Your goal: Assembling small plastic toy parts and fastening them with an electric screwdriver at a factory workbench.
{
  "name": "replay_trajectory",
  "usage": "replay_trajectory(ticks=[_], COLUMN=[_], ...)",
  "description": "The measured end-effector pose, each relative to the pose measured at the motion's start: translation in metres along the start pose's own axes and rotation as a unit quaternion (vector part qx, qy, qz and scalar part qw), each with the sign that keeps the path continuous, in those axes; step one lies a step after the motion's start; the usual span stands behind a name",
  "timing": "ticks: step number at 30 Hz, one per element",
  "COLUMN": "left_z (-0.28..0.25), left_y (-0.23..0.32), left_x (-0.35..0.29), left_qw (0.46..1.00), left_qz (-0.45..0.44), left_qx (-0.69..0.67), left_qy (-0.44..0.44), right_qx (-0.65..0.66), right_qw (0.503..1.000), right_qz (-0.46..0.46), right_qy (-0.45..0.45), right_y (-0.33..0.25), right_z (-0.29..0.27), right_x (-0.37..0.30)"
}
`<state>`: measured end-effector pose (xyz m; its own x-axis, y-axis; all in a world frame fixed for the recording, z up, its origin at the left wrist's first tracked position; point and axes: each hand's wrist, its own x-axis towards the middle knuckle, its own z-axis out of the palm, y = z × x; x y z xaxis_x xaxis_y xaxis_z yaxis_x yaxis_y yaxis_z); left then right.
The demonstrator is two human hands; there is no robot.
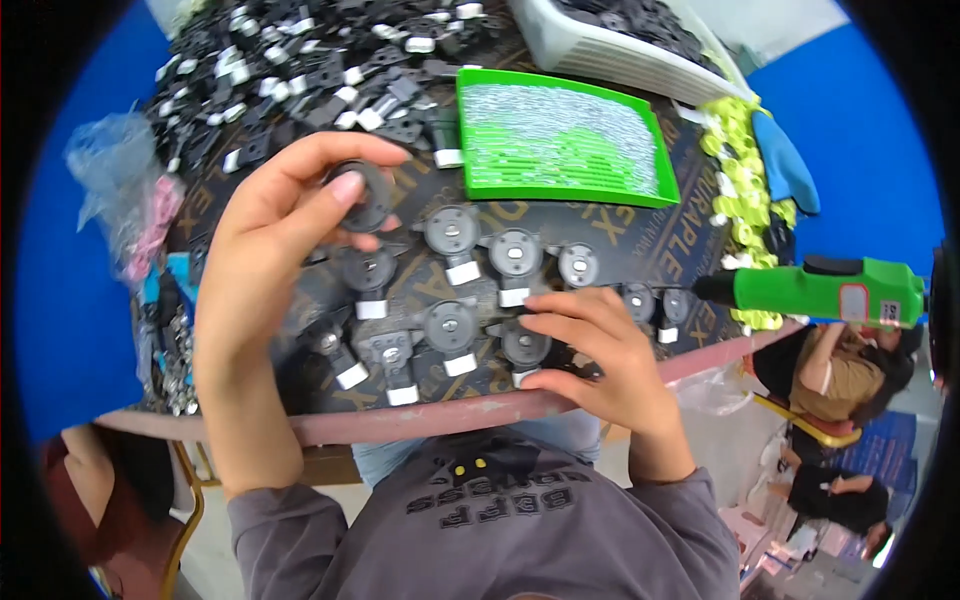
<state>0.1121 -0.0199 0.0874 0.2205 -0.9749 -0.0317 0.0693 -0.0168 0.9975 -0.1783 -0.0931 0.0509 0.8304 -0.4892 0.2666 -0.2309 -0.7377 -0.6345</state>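
My left hand [290, 205] is raised above the table's left part, pinching a dark grey round disc [372, 198] between thumb and fingers. Lower and to the right, my right hand [610, 350] has its thumb and fingers around a part with a grey disc [524, 343] that lies on the table, its white tab beside my thumb. Several similar parts lie in rough rows, among them one with a grey disc [450, 230], another disc part [515, 252] and a black bracket with a white tab [401, 390].
A green tray [465, 150] holds many thin metal pieces. Behind it stands a white bin [560, 45] of dark parts. Black brackets with white tabs [300, 80] are heaped far left, yellow-green pieces [735, 180] right. A green power screwdriver [830, 290] points inward at right.
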Motion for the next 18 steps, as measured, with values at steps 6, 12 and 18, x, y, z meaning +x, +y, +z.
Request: replay_trajectory(ticks=[6,12,18], left_z=[0.006,0.012,0.008], left_y=[0.019,-0.009,-0.032], left_x=[-0.033,-0.072,-0.099], left_qw=[0.993,0.992,0.986], left_qz=[0.058,0.035,0.02], left_qx=[0.092,-0.03,-0.081], left_qy=[0.053,0.115,0.144], right_qx=[0.099,0.357,0.466], right_qw=[0.993,0.93,0.855], right_qz=[-0.007,0.092,0.202], right_qy=[0.067,-0.02,-0.101], right_y=[-0.032,-0.055,-0.062], right_z=[0.001,0.041,0.055], right_x=[0.034,0.075,0.088])
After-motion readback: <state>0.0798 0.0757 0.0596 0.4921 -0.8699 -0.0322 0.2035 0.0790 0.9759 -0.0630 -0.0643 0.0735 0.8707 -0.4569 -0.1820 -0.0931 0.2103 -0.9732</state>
